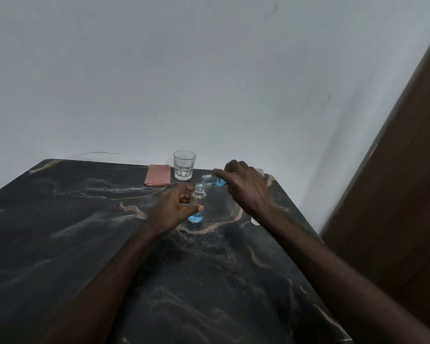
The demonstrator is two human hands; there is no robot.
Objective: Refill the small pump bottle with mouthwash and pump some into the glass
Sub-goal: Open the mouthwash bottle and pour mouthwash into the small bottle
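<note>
Left hand (176,204) grips the small bottle (196,216), fingers and thumb wrapped around its middle. The bottle stands upright on the dark marbled surface (85,232), open neck up, with blue liquid in the bottom.

Right hand (243,187) grips the mouthwash bottle (212,180) from above. It is tipped leftwards, its mouth right at the small bottle's neck, blue liquid inside.

Glass (183,165) looks empty, upright at the far edge, just beyond the bottles. A folded pink cloth (158,178) lies just left of the glass.

A small white object (254,220) is near the right edge, partly hidden by the right forearm; can't tell what it is.
</note>
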